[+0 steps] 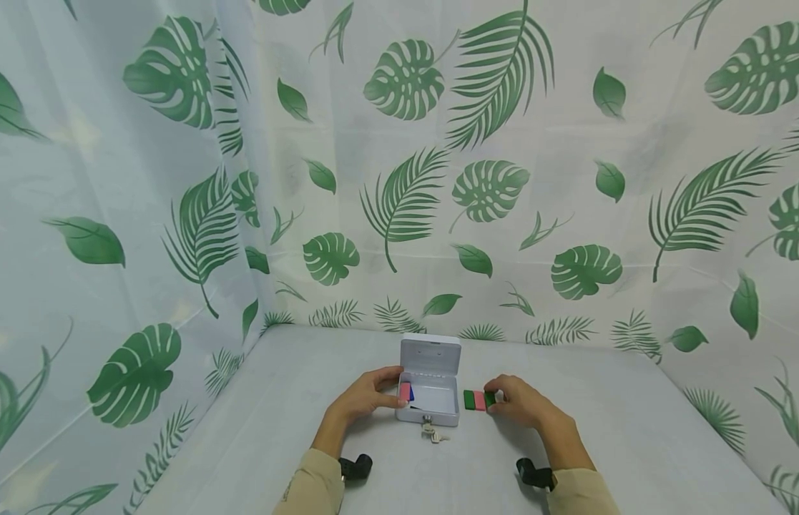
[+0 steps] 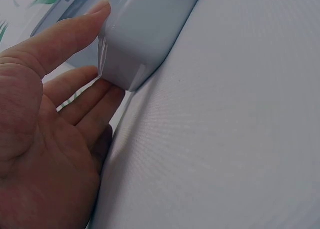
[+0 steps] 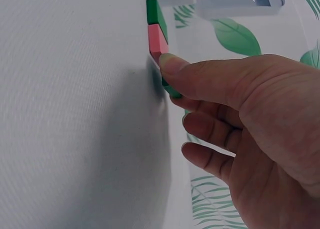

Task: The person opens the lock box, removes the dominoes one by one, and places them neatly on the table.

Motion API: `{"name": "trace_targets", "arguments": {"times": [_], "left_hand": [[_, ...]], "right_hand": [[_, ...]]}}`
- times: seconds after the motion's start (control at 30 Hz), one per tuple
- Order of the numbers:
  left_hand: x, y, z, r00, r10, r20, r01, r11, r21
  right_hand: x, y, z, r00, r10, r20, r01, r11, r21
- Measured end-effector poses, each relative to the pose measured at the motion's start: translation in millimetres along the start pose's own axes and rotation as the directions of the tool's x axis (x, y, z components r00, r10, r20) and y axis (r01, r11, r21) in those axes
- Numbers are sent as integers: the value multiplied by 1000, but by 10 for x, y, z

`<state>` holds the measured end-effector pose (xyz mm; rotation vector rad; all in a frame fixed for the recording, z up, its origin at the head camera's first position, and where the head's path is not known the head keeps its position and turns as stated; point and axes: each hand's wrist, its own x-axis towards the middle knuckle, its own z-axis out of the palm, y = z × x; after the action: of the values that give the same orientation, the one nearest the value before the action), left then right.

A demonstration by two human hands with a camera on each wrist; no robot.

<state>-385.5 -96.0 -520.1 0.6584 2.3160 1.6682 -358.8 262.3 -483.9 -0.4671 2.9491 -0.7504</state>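
A small white metal cash box (image 1: 443,420) stands on the table with its lid raised. Inside, at the left, lie a pink block (image 1: 405,391) and a blue block (image 1: 412,393). My left hand (image 1: 363,395) holds the box's left side; in the left wrist view the thumb reaches the rim and the other fingers touch the outer wall. To the right of the box, a green block (image 1: 469,400), a pink block (image 1: 479,400) and another green block (image 1: 490,399) sit in a row. My right hand (image 1: 520,401) pinches the rightmost green block, partly hidden by the thumb in the right wrist view.
A bunch of keys (image 1: 435,433) hangs from the lock at the front of the box and lies on the white tabletop (image 1: 451,479). Behind the table and along its left side hangs a leaf-patterned curtain (image 1: 412,286).
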Motion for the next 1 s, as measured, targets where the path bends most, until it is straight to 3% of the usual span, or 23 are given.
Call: {"name": "trace_targets", "arguments": {"times": [0.3,1.0], "left_hand": [[-3,1,-2,1000,6,2,-6,1000,3],[-12,13,-4,1000,10,6,-10,1000,-4]], "right_hand": [[0,-15,2,999,34,3,-34,999,5],[-1,-21,33,1000,-7,-17,6,998,-62]]}}
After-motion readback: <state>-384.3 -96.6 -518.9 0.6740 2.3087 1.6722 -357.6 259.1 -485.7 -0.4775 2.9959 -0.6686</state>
